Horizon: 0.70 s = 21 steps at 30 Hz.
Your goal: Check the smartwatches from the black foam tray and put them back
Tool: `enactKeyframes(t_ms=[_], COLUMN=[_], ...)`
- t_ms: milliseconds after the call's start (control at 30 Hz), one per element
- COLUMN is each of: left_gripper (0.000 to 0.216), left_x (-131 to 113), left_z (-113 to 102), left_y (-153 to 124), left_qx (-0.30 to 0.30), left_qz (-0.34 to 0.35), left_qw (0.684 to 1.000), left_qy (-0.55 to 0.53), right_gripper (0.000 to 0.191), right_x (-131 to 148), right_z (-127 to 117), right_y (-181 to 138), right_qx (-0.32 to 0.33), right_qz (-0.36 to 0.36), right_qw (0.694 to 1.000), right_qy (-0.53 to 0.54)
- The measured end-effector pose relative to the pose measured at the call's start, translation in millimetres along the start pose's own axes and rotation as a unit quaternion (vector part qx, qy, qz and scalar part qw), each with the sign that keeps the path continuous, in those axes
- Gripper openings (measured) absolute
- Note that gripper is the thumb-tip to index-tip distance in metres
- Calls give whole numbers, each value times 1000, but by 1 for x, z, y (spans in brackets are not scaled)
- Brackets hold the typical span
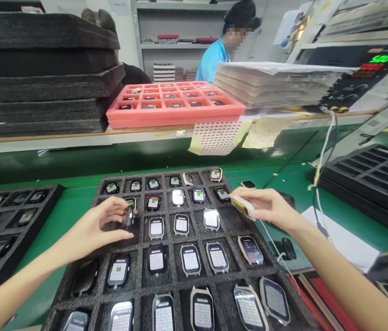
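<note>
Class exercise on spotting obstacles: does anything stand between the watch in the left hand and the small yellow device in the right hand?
Nothing visible. The left hand pinches the watch; the right hand grips the yellow device. Between them only other watches lie low in the foam tray.

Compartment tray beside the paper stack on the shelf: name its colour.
The compartment tray is salmon pink; the head view shows it.
</note>
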<state>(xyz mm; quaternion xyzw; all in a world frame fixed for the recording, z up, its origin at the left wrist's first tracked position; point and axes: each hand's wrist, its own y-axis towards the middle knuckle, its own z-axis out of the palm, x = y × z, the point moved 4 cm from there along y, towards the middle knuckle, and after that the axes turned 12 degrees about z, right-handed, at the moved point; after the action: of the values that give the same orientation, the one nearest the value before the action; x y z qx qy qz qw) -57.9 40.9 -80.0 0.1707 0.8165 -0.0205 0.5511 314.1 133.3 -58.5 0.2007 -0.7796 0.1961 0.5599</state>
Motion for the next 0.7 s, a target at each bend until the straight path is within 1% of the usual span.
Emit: enactKeyframes(t_ms=[67, 100, 133, 200, 267, 367, 467, 533, 600, 700], left_gripper=[48, 50, 52, 47, 44, 42, 43, 44, 47, 49], left_x=[-21, -33, -44, -60, -66, -56, -33, -19, -11, -10], left_z=[9, 15, 21, 32, 44, 57, 64, 66, 66, 67], left_y=[10, 18, 26, 41, 52, 60, 60, 59, 58, 59], left_qx=[-51, -72, -92, -127, -139, -131, -121, -117, -115, -100], left_qz=[11, 25, 40, 66, 78, 53, -10, -59, -86, -68], left_qw=[988, 979, 970, 957, 947, 933, 918, 907, 901, 893], left_qy=[-142, -190, -220, -254, -280, -331, -378, -400, -409, -434], right_gripper=[48, 47, 45, 40, 39, 40, 44, 47, 48, 49], right_x=[14, 22, 30, 43, 49, 43, 27, 16, 10, 11], right_z=[13, 22, 31, 53, 72, 92, 100, 102, 102, 102], right_y=[9, 15, 21, 35, 47, 56, 56, 55, 54, 53], right_qx=[-16, -24, -29, -25, -8, 21, 27, 15, -5, -21], right_qz=[-33, -43, -53, -47, -22, 23, 62, 78, 77, 49], right_qw=[992, 983, 973, 958, 952, 951, 959, 966, 971, 973], right_qy=[123, 176, 221, 281, 306, 307, 275, 247, 227, 223])
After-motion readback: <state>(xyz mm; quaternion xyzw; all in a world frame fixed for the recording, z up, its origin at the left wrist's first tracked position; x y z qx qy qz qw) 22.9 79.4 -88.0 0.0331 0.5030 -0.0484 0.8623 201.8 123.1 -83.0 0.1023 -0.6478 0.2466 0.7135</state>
